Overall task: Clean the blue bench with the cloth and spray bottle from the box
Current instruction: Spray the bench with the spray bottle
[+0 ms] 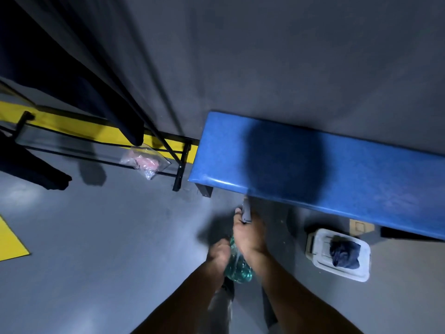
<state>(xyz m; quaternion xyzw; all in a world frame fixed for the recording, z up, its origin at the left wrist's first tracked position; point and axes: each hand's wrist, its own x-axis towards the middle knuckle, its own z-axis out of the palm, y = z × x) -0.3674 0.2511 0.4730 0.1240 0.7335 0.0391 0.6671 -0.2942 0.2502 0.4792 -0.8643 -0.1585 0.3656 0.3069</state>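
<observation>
Low in the centre of the frame, a clear green-tinted plastic spray bottle point(237, 263) held in both hands. Right hand point(250, 235) wrapped around the neck under the grey trigger head point(246, 210), nozzle aimed toward the near edge of the long glossy blue padded bench point(337, 169) crossing the right half of the frame. Left hand point(218, 254) closed around the lower body of the bottle, steadying it from the side. Whether a finger sits on the trigger — cannot tell.

Likely thin-walled and light, heavier if full of liquid; liquid level not readable. Probably flexes under a hard squeeze and may turn slick once wet, so best gripped at the stiff neck, base supported as now.

Lower right of the frame, on the grey floor under the bench's front edge: a white rectangular plastic box point(317, 261) with a crumpled dark blue cloth point(344, 253) lying inside, well apart from both hands. Soft, limp, light — easy to pinch anywhere and bunch into a pad.

Bench surface looks smooth and firm, no visible wet patch; a round shadow falls across its middle.
</observation>
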